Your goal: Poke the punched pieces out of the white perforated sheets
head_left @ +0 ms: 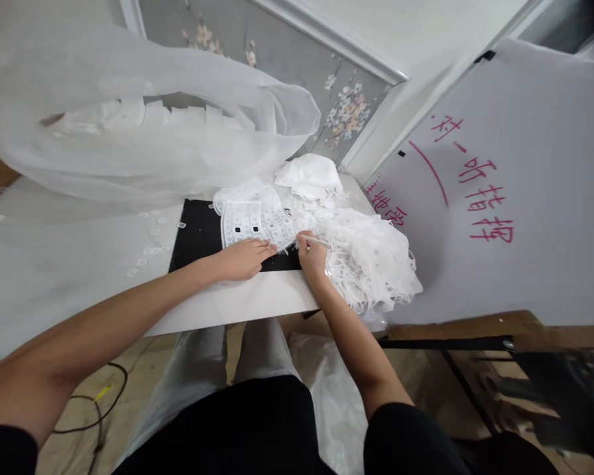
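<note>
Right grip (311,254) curled round slim tool (315,243), left hand (245,259) flat against patterned sheet (250,216)

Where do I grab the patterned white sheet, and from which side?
Probably pinch the patterned white sheet by its left edge, coming from the left: it looks flat with black mat beside that edge, while the right hand and white heap crowd its right.

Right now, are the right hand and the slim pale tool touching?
Touching: the head view shows the right hand gripping the slim pale tool, whose shaft juts toward the white pile.
</note>
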`<state>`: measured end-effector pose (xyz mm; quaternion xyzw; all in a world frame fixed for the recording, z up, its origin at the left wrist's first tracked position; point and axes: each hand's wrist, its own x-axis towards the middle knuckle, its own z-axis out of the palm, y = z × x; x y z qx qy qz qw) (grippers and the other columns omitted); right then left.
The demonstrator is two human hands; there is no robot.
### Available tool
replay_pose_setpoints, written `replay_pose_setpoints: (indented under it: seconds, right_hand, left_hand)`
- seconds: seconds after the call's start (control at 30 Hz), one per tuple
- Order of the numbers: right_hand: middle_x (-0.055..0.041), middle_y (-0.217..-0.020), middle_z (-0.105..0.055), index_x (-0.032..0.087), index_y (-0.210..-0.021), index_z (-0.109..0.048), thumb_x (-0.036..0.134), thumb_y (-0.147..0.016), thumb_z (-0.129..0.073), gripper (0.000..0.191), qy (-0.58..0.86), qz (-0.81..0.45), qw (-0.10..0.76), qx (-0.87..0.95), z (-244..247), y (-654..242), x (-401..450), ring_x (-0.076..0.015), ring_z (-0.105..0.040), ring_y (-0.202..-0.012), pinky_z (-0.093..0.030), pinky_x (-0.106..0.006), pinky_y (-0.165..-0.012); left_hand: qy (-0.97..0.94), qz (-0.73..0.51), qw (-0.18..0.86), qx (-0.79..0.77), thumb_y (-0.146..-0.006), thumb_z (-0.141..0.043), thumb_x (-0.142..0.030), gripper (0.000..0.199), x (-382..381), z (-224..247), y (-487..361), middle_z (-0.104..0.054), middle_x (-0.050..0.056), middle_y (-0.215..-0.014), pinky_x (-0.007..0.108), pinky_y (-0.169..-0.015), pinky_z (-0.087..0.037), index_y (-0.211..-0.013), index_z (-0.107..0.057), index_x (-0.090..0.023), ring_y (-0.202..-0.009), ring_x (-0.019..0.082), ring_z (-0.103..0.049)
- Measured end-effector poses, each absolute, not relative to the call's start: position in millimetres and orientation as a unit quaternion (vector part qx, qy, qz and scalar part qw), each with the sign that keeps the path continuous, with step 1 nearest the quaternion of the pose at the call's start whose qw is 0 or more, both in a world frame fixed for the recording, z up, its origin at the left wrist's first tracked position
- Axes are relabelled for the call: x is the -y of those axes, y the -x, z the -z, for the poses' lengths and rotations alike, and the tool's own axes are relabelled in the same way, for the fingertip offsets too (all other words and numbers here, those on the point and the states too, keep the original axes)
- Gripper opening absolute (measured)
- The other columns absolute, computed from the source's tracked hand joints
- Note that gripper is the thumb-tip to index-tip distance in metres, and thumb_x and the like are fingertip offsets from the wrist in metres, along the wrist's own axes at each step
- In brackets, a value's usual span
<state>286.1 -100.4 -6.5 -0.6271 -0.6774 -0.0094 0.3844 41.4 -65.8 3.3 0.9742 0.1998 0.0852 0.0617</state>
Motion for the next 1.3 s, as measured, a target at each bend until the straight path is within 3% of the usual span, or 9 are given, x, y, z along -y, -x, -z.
replay_pose_setpoints:
  seconds: [0.43, 0.73, 0.9, 1.03, 1.17, 1.3]
  right_hand:
    - [-0.0058, -0.094, -0.073, 0.02, -0.092, -0.069, 0.031, -0.099, -0.039, 0.033, 0.628, -0.009, 0.399, 0.669, 8.2, -286.8, 97.4, -0.0209, -0.062, -0.089, -0.044, -0.034, -0.089]
    - [-0.0115, -0.102, -0.072, 0.016, -0.081, -0.069, 0.044, -0.093, -0.049, 0.037, 0.653, -0.108, 0.506, 0.554, 1.5, -314.6, 91.2, -0.0236, -0.066, -0.092, -0.049, -0.035, -0.084]
    - [-0.0094, -0.098, -0.076, 0.015, -0.089, -0.075, 0.048, -0.087, -0.061, 0.036, 0.595, -0.216, 0.519, 0.575, -2.5, -311.4, 90.6, -0.023, -0.069, -0.091, -0.052, -0.032, -0.08]
    - [-0.0073, -0.089, -0.077, 0.016, -0.09, -0.078, 0.051, -0.082, -0.07, 0.037, 0.552, -0.322, 0.467, 0.611, -4.2, -313.1, 95.4, -0.0211, -0.069, -0.081, -0.052, -0.03, -0.072]
    - [-0.0053, -0.085, -0.077, 0.017, -0.091, -0.078, 0.051, -0.083, -0.069, 0.037, 0.529, -0.358, 0.417, 0.646, -6.2, -316.4, 100.5, -0.0195, -0.068, -0.076, -0.051, -0.029, -0.07]
    - [-0.0049, -0.089, -0.077, 0.018, -0.087, -0.079, 0.051, -0.082, -0.071, 0.035, 0.542, -0.343, 0.418, 0.643, -7.6, -314.6, 102.0, -0.0203, -0.069, -0.079, -0.052, -0.029, -0.069]
  left_hand:
    - [-0.975, -0.082, 0.063, -0.195, -0.09, -0.048, -0.018, 0.055, 58.6, -6.2, -43.7, -0.056, 0.014, -0.145, 0.041, -0.115, -0.036, -0.145, -0.049, -0.013, -0.135, 0.026, -0.05]
    - [-0.97, -0.13, 0.093, -0.184, -0.092, -0.045, -0.013, 0.044, 59.1, -12.0, -39.7, -0.066, 0.01, -0.133, 0.039, -0.108, -0.043, -0.134, -0.059, -0.016, -0.125, 0.022, -0.059]
    - [-0.968, -0.138, 0.08, -0.193, -0.1, -0.042, -0.022, 0.034, 58.6, -15.3, -40.9, -0.07, 0.009, -0.119, 0.037, -0.1, -0.044, -0.124, -0.065, -0.018, -0.112, 0.021, -0.062]
    - [-0.967, -0.129, 0.03, -0.22, -0.105, -0.038, -0.036, 0.038, 61.8, -16.6, -47.1, -0.068, 0.007, -0.11, 0.036, -0.092, -0.041, -0.129, -0.064, -0.024, -0.105, 0.023, -0.06]
    - [-0.966, -0.111, -0.022, -0.234, -0.105, -0.038, -0.048, 0.042, 67.8, -16.5, -54.5, -0.064, 0.008, -0.106, 0.035, -0.087, -0.038, -0.136, -0.061, -0.03, -0.103, 0.025, -0.056]
    - [-0.963, -0.096, -0.046, -0.246, -0.103, -0.039, -0.053, 0.046, 71.7, -17.4, -57.6, -0.061, 0.01, -0.108, 0.036, -0.086, -0.037, -0.138, -0.06, -0.03, -0.104, 0.026, -0.054]
